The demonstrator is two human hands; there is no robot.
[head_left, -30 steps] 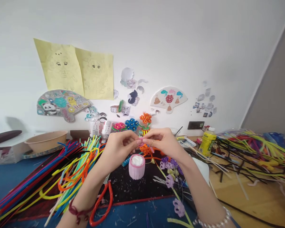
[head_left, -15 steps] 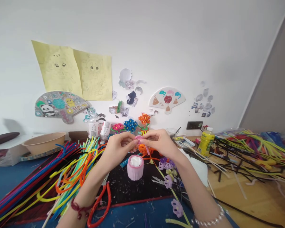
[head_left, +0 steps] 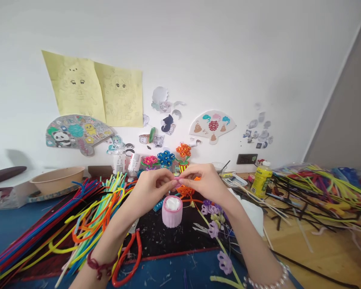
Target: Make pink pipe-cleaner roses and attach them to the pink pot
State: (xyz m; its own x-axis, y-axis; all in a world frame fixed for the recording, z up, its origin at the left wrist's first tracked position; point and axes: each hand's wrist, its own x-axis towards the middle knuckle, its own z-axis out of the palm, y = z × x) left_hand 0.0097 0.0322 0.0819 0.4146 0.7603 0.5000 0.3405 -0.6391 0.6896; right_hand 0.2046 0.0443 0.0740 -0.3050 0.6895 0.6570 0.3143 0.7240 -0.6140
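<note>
Between my two hands is a small pink piece that looks like a coiled pipe cleaner [head_left: 177, 182], mostly covered by fingertips. My left hand [head_left: 153, 188] pinches it from the left, thumb against forefinger. From the other side, my right hand [head_left: 203, 184] grips it with thumb and fingers. Just below stands a pink ribbed pot [head_left: 172, 216] with white filling, upright on a black mat [head_left: 156, 245]. Behind my right hand is an orange pipe-cleaner flower [head_left: 187, 191], partly hidden. A stem with purple flowers [head_left: 213, 230] lies beside my right forearm.
Coloured pipe cleaners [head_left: 90, 218] are heaped at left, near red-handled scissors [head_left: 138, 253]. A yellow bottle [head_left: 261, 179] stands at right, before black and yellow pipe cleaners [head_left: 307, 204]. Finished flowers [head_left: 166, 159] line the wall. A beige bowl [head_left: 58, 180] sits far left.
My fingertips have closed in over the pink coil, so less of it shows, and its hanging end is out of sight. The pot has not moved.
</note>
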